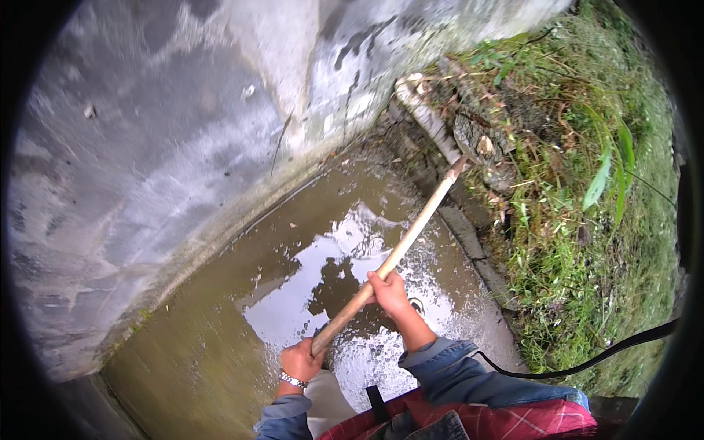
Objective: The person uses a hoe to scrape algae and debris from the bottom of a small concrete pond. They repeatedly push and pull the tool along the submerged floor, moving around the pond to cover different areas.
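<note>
A long pale wooden handle [415, 228] slants from lower left to upper right over muddy water. My left hand [301, 360], with a metal-banded watch on the wrist, is closed around its near end. Farther up the shaft, my right hand [389, 294] grips it with the thumb lying along the wood. The far end narrows into a brownish socket [459, 165] at the edge of the grassy bank. Beyond it, a grey, dirt-covered piece [478, 135] blends with the soil, so I cannot tell the tool head's exact shape.
A stained concrete wall [181, 137] rises on the left. Shallow brown water [220, 308] covers the floor and reflects the sky. A low stone edging [465, 234] borders the weedy bank [572, 264] on the right. A black strap [594, 352] hangs across the lower right.
</note>
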A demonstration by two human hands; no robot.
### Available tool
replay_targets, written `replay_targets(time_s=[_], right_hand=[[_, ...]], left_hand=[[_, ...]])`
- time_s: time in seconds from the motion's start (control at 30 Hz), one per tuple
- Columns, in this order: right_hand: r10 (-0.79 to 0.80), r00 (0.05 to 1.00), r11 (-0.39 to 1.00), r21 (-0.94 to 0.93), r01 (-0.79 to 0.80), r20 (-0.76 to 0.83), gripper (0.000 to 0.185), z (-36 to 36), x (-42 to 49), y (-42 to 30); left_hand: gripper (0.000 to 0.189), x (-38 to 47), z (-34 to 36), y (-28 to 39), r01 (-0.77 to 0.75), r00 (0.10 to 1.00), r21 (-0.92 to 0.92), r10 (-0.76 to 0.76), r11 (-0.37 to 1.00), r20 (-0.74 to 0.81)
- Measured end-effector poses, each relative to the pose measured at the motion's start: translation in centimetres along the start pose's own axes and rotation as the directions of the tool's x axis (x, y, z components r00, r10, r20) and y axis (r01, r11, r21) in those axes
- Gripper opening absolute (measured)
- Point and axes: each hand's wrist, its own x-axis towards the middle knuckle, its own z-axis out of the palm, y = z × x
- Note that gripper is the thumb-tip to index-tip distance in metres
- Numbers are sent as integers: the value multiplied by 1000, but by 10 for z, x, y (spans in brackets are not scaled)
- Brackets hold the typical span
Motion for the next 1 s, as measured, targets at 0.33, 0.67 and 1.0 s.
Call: replay_targets(time_s=[0.33, 0.67, 1.0], right_hand=[[-229, 932, 948, 151, 279, -282, 20, -208, 22, -275], [135, 939, 958, 200, -205, 315, 20, -19, -120, 1], [705, 453, 481, 100, -871, 546, 30, 105, -211, 310]], left_hand=[[26, 134, -39, 337, -144, 984, -169, 159, 975, 76], [25, -102, -106, 95, 108, 970, 228, -153, 968, 189], [23, -266, -95, -81, 195, 848, 347, -335, 917, 410]])
